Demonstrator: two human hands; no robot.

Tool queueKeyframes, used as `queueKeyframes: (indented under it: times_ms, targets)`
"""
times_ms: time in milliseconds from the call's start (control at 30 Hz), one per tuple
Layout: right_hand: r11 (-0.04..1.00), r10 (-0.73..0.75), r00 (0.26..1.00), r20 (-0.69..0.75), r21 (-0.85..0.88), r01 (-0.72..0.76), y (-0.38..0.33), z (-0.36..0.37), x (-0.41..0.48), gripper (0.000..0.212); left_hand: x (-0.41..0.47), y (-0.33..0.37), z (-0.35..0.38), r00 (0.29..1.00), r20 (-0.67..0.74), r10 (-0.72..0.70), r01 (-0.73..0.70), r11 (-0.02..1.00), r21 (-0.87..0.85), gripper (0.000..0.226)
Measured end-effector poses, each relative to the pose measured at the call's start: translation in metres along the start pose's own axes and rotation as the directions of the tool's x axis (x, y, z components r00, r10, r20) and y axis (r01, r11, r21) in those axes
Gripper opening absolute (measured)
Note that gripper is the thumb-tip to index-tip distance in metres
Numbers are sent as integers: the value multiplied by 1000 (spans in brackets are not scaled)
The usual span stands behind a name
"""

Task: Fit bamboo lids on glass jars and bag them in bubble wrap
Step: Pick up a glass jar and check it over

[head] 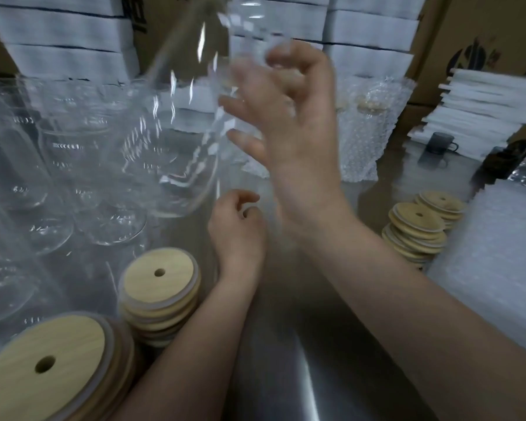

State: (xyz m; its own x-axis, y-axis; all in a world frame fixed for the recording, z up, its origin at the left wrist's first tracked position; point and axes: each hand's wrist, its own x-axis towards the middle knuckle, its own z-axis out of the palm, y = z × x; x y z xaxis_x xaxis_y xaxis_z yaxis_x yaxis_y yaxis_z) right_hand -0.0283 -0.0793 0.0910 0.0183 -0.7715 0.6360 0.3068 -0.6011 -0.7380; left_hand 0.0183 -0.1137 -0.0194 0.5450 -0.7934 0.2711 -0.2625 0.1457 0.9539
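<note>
Glass in the air, and blurred: we've got a glass jar (176, 132) tilted above the counter (301, 344), base down toward the left. The right hand (292, 126) has its grip curled around the jar's upper end. There's a tan glint between those fingers, maybe a lid on the mouth, but we can't tell through the blur. The left hand (237, 229) hangs low just over the counter, fingers loosely curled, nothing visible in it.

We'd call this the lidding step, or right at its edge. If the mouth is bare, the next move calls for a lid off the near stack of bamboo lids (161, 284), just beside the left forearm, seated square and pressed flat. If it's capped, we want a sleeve from the bubble-wrap pile (498, 259) on the right, held wide open. Bare jars (73, 147) wait on the left; wrapped jars (374, 126) stand at the back.
</note>
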Motion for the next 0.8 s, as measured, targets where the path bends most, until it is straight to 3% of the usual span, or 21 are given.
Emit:
queueKeyframes:
  times_ms: [100,233,333,567,700,800]
  targets:
    - [964,238,969,-70,142,-227,0,-33,-7,35,-1,2,-5,998,-51,-23,13,981,-192,17]
    - [888,432,884,-182,260,-380,15,-65,-22,46,2,1,-9,998,-46,32,-39,987,-157,22]
    - [816,550,793,-262,370,-444,27,-78,-25,26,8,5,-10,997,-16,-77,68,949,-309,35]
    - [744,630,737,-244,461,-484,52,-87,-23,29,16,3,-17,983,59,-173,181,871,-456,33]
    - [729,661,718,-218,410,-547,61,-88,-22,61,23,3,-21,979,77,-189,203,856,-475,32]
    - [740,658,723,-209,360,-569,61,-91,-20,57,21,6,-22,979,92,-182,204,860,-469,30]
